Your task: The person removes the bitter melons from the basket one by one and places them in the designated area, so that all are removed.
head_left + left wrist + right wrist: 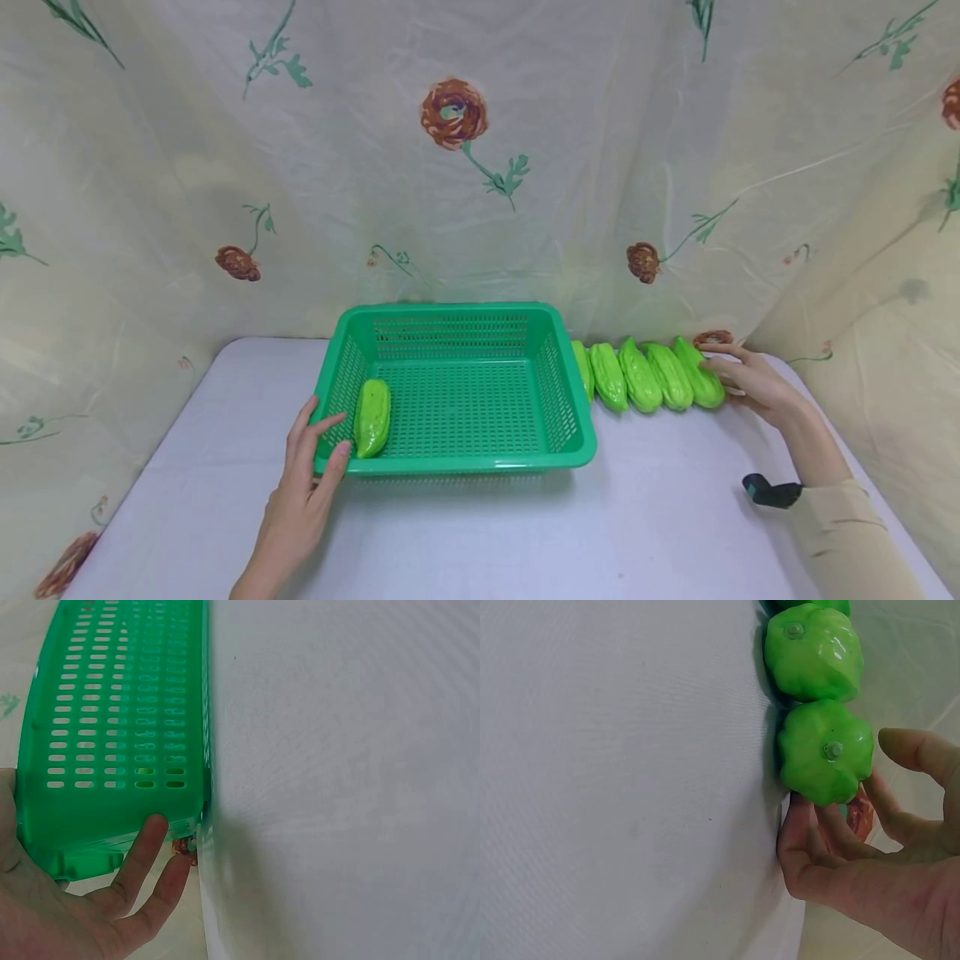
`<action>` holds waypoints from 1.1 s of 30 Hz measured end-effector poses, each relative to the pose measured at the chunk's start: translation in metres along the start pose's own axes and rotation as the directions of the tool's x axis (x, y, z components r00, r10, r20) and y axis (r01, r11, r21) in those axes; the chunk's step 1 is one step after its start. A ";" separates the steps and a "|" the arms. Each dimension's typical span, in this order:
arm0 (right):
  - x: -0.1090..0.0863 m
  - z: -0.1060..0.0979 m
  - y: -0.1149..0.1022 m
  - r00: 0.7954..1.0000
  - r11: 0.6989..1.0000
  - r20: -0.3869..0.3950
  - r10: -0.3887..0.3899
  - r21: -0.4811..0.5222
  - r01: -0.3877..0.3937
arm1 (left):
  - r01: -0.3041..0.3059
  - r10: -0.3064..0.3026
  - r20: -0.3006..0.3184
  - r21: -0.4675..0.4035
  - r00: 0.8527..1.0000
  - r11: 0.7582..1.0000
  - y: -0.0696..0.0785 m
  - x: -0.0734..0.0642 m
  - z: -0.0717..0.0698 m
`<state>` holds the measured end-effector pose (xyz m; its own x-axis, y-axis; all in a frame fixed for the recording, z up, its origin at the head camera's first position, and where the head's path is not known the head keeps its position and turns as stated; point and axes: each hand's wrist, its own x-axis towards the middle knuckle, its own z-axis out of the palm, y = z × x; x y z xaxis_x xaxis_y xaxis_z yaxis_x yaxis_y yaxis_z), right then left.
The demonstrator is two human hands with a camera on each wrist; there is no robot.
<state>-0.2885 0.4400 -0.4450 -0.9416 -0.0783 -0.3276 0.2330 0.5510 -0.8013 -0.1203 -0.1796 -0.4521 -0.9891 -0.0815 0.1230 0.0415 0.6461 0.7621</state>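
Observation:
A green plastic basket (pixel 450 463) stands on the table, with one glossy, ridged green gourd (pixel 372 418) lying at its left side. My left hand (pixel 303 483) holds the basket's front left corner, thumb at the front rim; the left wrist view shows two fingers against the outer wall (pixel 112 802). To the right of the basket, several similar gourds lie side by side in a row. My right hand (pixel 757 387) is at the rightmost gourd (pixel 699 375). In the right wrist view its fingers reach the gourd's near side (pixel 825 754), while the thumb stands apart from it.
A white cloth covers the table (pixel 480 533). Behind it and at both sides hangs a flowered curtain (pixel 525 208), close to the basket's back rim. The basket's right wall partly hides the leftmost gourd (pixel 582 371) of the row. A dark device (pixel 772 492) sits at the right wrist.

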 end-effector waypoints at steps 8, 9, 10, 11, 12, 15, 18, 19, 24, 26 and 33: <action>-0.001 -0.008 -0.002 0.999 1.000 -0.029 -0.024 0.013 0.025 | 0.008 -0.008 0.000 -0.002 1.000 1.000 0.000 -0.001 -0.001; -0.001 -0.009 -0.003 0.999 0.999 -0.038 -0.035 0.023 0.036 | 0.005 -0.005 -0.001 -0.001 1.000 1.000 0.000 -0.001 -0.001; -0.002 -0.010 -0.004 0.998 0.998 -0.050 -0.042 0.042 0.044 | 0.003 -0.003 -0.002 -0.001 1.000 1.000 0.000 -0.001 -0.001; -0.002 -0.011 -0.006 0.996 0.997 -0.067 -0.052 0.053 0.056 | 0.003 -0.003 -0.001 -0.001 1.000 1.000 0.000 -0.001 -0.001; -0.003 -0.012 -0.007 0.994 0.995 -0.086 -0.065 0.073 0.071 | 0.002 -0.002 -0.002 -0.002 1.000 1.000 0.000 -0.001 -0.001; -0.005 -0.013 -0.013 0.982 0.983 -0.152 -0.108 0.134 0.129 | -0.001 0.001 0.001 -0.006 1.000 1.000 0.001 -0.001 -0.001; -0.008 -0.010 -0.024 0.968 0.971 -0.208 -0.138 0.165 0.174 | 0.003 -0.003 0.004 -0.008 1.000 1.000 0.001 -0.001 -0.001; -0.009 -0.008 -0.028 0.964 0.968 -0.219 -0.153 0.164 0.191 | 0.005 -0.004 0.006 -0.008 1.000 1.000 0.001 -0.001 -0.001; -0.012 0.006 -0.060 0.949 0.948 -0.219 -0.226 0.174 0.266 | 0.002 -0.002 0.006 -0.005 1.000 1.000 0.001 -0.001 -0.002; -0.014 0.014 -0.074 0.949 0.945 -0.189 -0.253 0.164 0.285 | 0.000 0.000 0.004 -0.004 1.000 1.000 0.001 -0.001 -0.002; -0.023 0.045 -0.120 0.950 0.941 -0.044 -0.310 0.128 0.313 | -0.005 0.005 0.005 -0.010 1.000 1.000 0.001 -0.001 -0.001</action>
<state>-0.2842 0.3377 -0.3639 -0.9771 -0.2087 -0.0409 -0.0443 0.3878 -0.9207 -0.1195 -0.1796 -0.4503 -0.9895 -0.0748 0.1238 0.0479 0.6385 0.7681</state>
